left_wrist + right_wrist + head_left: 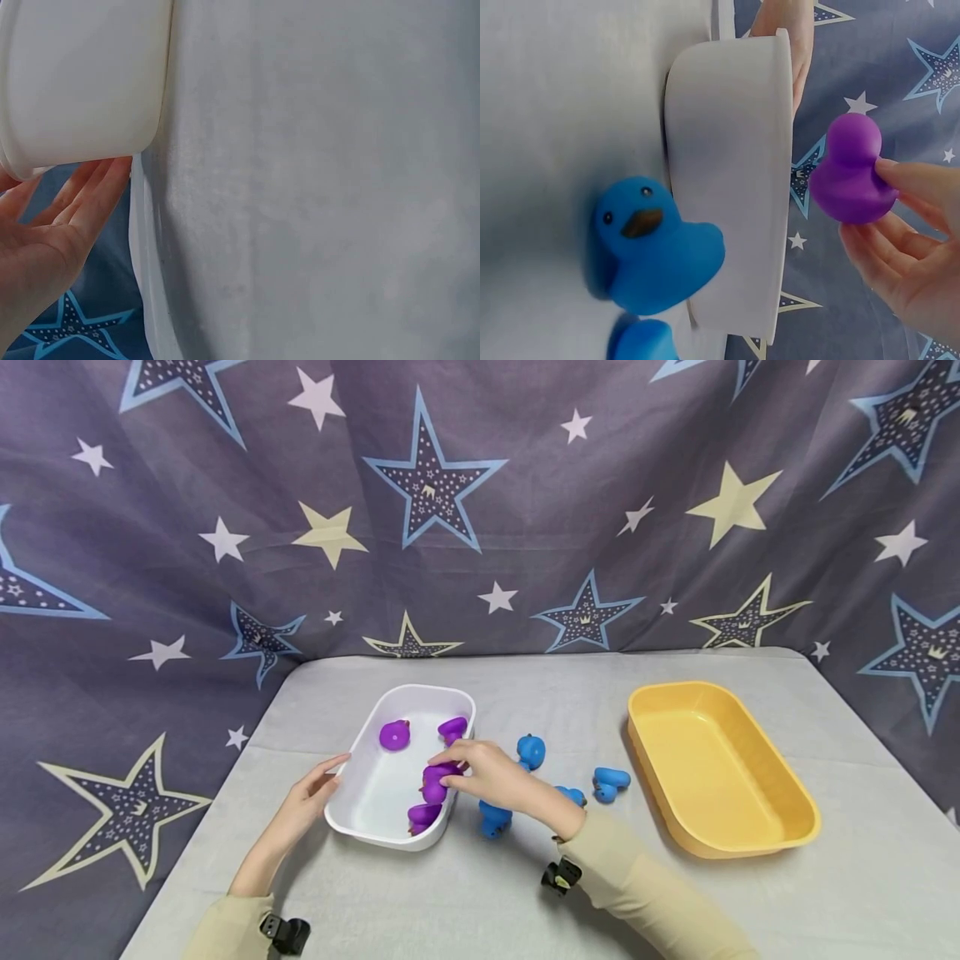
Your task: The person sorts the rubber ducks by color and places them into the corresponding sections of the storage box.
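Observation:
My right hand [483,770] pinches a purple rubber duck [851,169] between thumb and fingers. In the right wrist view this duck is beyond the rim of the white tub [727,180], and in the head view it overlaps the tub's right side. Inside the tub lie three more purple ducks: one on its own at the far left [394,735], one by the far right wall [452,728], one near the front right corner [424,815]. With its fingers extended, my left hand [298,806] touches the tub's left side; the left wrist view shows them against its outer wall.
Several blue rubber ducks [531,750] lie on the grey cloth between the tubs, some partly hidden under my right forearm. At the right stands a yellow tub [723,777] with nothing in it. A star-patterned curtain [525,527] hangs behind the table.

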`<state>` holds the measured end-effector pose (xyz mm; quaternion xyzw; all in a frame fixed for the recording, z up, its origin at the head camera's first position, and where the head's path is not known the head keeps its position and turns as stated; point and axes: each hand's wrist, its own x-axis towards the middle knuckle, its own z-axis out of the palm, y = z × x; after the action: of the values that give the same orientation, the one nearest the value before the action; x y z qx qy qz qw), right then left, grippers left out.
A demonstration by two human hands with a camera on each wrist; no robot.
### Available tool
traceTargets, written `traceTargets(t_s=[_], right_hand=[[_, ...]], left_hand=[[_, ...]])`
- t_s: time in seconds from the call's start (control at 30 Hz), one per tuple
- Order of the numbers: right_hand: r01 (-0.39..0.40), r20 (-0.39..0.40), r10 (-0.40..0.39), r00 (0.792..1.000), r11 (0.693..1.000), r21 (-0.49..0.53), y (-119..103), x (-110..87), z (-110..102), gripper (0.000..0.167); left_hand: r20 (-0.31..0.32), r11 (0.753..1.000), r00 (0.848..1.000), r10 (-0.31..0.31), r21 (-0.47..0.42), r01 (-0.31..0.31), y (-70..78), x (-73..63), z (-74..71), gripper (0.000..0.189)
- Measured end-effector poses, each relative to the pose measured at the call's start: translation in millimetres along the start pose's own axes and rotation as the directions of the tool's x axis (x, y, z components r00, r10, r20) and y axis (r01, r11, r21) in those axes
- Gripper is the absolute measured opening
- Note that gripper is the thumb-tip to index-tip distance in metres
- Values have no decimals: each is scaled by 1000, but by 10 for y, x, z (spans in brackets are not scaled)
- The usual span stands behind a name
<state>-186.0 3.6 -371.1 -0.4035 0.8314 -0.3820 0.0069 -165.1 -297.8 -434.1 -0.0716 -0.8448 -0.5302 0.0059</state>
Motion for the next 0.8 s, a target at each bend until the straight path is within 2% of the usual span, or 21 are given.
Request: traceTargets(t_s=[0.13,0.4,0.57,0.8], right_hand=[[9,2,-9,1000,1000,-4,-9,44,28,24],[-46,48,44,998,998,30,-41,121,83,25],[-43,39,41,998,998,36,-33,166,126,24],[-44,76,42,996,999,23,12,240,191,25]], left_hand=[[0,1000,1000,-1,-5,1,-4,5,3,40],[6,1000,1000,-1,-3,1,2,7,2,40],[13,1000,1000,-3,5,3,-2,10,-5,40],[13,1000,1000,-3,-8,3,-20,14,-4,40]])
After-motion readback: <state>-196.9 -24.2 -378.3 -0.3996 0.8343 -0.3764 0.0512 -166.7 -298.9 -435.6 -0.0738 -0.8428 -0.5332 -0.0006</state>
